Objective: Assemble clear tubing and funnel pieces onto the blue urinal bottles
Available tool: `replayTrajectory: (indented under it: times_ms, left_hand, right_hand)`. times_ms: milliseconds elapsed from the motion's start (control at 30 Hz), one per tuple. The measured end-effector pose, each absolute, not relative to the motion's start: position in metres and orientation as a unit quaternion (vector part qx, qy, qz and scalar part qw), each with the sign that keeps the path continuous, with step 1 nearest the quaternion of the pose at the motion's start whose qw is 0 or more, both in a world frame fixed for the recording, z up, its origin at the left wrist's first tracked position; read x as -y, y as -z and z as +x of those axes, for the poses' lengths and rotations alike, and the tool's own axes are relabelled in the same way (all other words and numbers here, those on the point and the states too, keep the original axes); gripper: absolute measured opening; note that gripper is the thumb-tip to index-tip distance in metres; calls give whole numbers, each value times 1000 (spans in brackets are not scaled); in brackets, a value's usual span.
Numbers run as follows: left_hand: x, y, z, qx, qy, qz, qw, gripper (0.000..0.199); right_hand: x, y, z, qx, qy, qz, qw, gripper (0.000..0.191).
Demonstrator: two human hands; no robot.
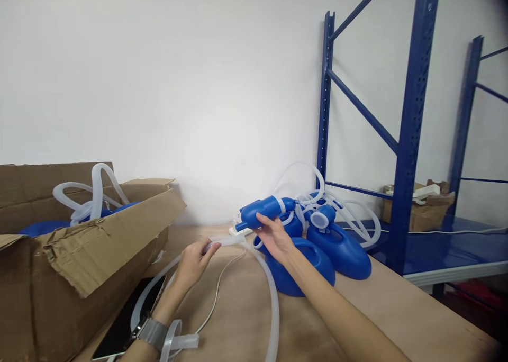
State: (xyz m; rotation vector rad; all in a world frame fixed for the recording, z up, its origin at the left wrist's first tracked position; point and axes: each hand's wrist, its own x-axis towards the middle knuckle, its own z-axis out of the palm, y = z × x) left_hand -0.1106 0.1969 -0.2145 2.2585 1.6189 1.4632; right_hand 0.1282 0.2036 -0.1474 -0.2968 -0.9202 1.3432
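My left hand (194, 261) is closed around a translucent white hose (232, 241) near one end. The rest of that hose loops over the table in front of me. In my right hand (275, 238) is a blue plastic funnel piece (260, 211) with a narrow spout that points left, toward the hose end; the two are apart. Just behind and under my right hand, blue plastic bottles (337, 251) with moulded handles sit on the table, hoses coiled over them. By my left wrist lies a clear plastic fitting (184, 342) with a round disc and a short tube.
An open cardboard box (115, 251) at the left holds more blue parts and ribbed hoses. Beside it lies a black tablet-like slab (130, 319). A thin white cable (217, 293) crosses the table. To the right stands blue metal shelving (413, 129) with a small carton (416, 211).
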Motion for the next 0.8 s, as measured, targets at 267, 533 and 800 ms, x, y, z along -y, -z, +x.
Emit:
replayTrajectory:
  times_ms: [267, 533, 800]
  left_hand:
    - [-197, 219, -104, -537, -451, 713, -32, 51]
    - [-196, 220, -104, -531, -433, 728, -29, 51]
    - [-184, 212, -95, -519, -387, 762, -20, 47]
  right_hand:
    - [-186, 174, 144, 431, -497, -164, 735, 65]
    - [-181, 177, 148, 433, -497, -173, 732, 73]
    - [-177, 184, 144, 440, -485, -178, 735, 71]
